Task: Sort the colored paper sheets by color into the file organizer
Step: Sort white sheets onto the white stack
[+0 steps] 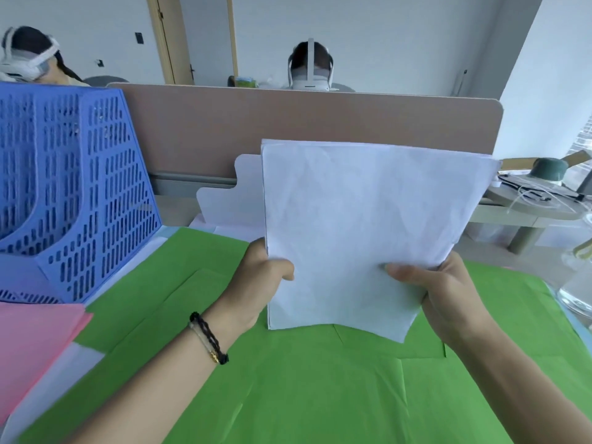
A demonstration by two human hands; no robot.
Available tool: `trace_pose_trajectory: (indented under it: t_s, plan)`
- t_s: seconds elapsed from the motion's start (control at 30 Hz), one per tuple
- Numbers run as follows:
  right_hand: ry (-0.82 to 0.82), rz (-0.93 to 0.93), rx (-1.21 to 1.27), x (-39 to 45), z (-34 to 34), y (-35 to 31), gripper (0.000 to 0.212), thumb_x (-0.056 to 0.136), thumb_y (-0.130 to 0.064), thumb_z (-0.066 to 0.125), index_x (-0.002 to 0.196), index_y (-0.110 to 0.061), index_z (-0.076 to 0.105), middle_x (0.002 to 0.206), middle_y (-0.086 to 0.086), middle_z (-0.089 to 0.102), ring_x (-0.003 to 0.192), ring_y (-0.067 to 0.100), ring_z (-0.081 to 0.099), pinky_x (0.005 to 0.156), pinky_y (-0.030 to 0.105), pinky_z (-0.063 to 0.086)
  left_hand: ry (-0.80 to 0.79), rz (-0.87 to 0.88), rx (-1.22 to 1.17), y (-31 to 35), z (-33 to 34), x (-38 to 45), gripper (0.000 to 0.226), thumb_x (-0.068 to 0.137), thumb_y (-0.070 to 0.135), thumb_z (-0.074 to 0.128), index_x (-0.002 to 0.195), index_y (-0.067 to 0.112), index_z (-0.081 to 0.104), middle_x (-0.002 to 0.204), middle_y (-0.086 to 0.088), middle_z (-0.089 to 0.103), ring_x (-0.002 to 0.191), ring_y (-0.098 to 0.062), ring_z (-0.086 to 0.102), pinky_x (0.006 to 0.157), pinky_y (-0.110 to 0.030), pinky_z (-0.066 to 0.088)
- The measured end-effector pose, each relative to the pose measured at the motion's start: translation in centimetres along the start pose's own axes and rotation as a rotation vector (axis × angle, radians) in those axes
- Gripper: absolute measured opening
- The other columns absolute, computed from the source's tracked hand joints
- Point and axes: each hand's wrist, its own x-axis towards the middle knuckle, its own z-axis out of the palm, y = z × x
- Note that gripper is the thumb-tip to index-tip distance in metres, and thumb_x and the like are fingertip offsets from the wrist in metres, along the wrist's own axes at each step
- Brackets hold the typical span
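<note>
I hold a stack of white paper sheets (358, 219) upright above the desk, its lower edge bent. My left hand (259, 283) grips the stack's lower left edge, thumb on the front. My right hand (445, 293) grips its lower right corner, thumb on the front too. Several green sheets (304, 386) lie spread flat beneath my arms. Pink sheets (32, 341) lie at the left edge. The blue perforated file organizer (80, 193) stands at the far left, its slots facing left.
A white notched divider (237, 190) stands behind the held stack. A brown desk partition (288, 123) closes the back, with two people in headsets beyond it. A clear container (576, 293) stands at the right edge, and a side table with cables is behind it.
</note>
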Motion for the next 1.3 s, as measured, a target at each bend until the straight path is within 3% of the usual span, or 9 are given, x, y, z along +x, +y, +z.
trace_pose_trajectory:
  t_s: [0.23,0.43,0.5,0.63,0.77,0.9,1.07,1.23,1.3]
  plan:
    - [0.058,0.038,-0.064,0.6,0.7,0.6,0.021,0.076,0.006,0.072,0.083,-0.012,0.08,0.099,0.012,0.078,0.089,0.03,0.074,0.083,0.043,0.058,0.0,-0.037,-0.025,-0.2,0.2,-0.3,0.048,0.054,0.004,0.05,0.099,-0.009,0.059,0.09,-0.009,0.063,0.086,-0.023,0.056,0.08,-0.036,0.043]
    - [0.089,-0.065,0.075,2.1,3.4,-1.9,0.031,0.084,0.011,0.065,0.082,-0.016,0.08,0.097,0.001,0.079,0.086,0.018,0.074,0.073,0.027,0.058,-0.072,-0.097,-0.097,0.3,-4.3,-2.1,0.045,0.07,0.002,0.056,0.113,0.005,0.072,0.116,-0.011,0.076,0.108,-0.031,0.071,0.094,-0.043,0.055]
    - [0.091,-0.075,0.167,2.6,5.5,-2.3,0.032,0.085,0.013,0.062,0.09,-0.015,0.077,0.099,-0.003,0.079,0.088,0.015,0.074,0.073,0.024,0.058,-0.058,-0.143,-0.239,-0.3,-6.5,-3.6,0.041,0.078,0.003,0.058,0.115,0.008,0.073,0.121,-0.015,0.074,0.108,-0.032,0.072,0.091,-0.043,0.06]
    - [0.09,-0.026,0.313,3.2,11.5,-1.6,0.031,0.087,0.012,0.061,0.098,-0.014,0.072,0.102,-0.003,0.078,0.092,0.016,0.073,0.077,0.026,0.059,0.078,-0.148,-0.721,-0.8,-9.6,-6.0,0.029,0.088,0.0,0.052,0.085,0.012,0.079,0.115,-0.014,0.075,0.105,-0.031,0.072,0.089,-0.04,0.06]
    - [0.006,0.068,0.407,2.7,18.4,-1.0,0.027,0.088,0.007,0.062,0.103,-0.014,0.071,0.102,-0.002,0.078,0.092,0.017,0.074,0.076,0.026,0.059,0.189,-0.048,-0.931,0.5,-12.6,-8.3,0.031,0.092,0.003,0.048,0.117,0.009,0.067,0.133,-0.014,0.066,0.12,-0.033,0.063,0.103,-0.045,0.05]
    - [-0.107,0.144,0.467,1.5,24.4,-0.6,0.026,0.087,0.006,0.064,0.102,-0.014,0.071,0.098,-0.003,0.078,0.086,0.016,0.074,0.07,0.024,0.058,0.299,-0.015,-0.924,1.6,-15.7,-10.4,0.041,0.09,0.003,0.051,0.129,0.002,0.066,0.135,-0.018,0.065,0.119,-0.035,0.066,0.104,-0.047,0.049]
    - [-0.205,0.22,0.5,0.3,29.9,0.0,0.028,0.086,0.004,0.066,0.106,-0.015,0.072,0.103,-0.001,0.078,0.091,0.019,0.074,0.074,0.029,0.058,0.443,0.051,-0.808,2.2,-20.4,-13.4,0.03,0.082,0.003,0.056,0.097,0.005,0.082,0.114,-0.015,0.075,0.1,-0.028,0.075,0.087,-0.039,0.056]
    - [-0.269,0.311,0.571,-0.9,35.6,0.9,0.04,0.085,0.004,0.067,0.122,-0.013,0.067,0.114,0.002,0.076,0.103,0.021,0.073,0.084,0.035,0.057,0.522,0.224,-0.72,2.4,-24.3,-16.6,0.04,0.095,-0.001,0.048,0.122,0.01,0.074,0.133,-0.011,0.069,0.121,-0.026,0.067,0.094,-0.036,0.058]
    - [-0.299,0.348,0.57,-1.4,37.9,1.3,0.034,0.085,0.005,0.066,0.113,-0.014,0.071,0.107,0.0,0.078,0.096,0.019,0.074,0.077,0.032,0.059,0.581,0.26,-0.657,2.1,-25.6,-17.9,0.041,0.098,-0.001,0.046,0.135,0.007,0.064,0.137,-0.012,0.066,0.125,-0.028,0.064,0.096,-0.038,0.057]
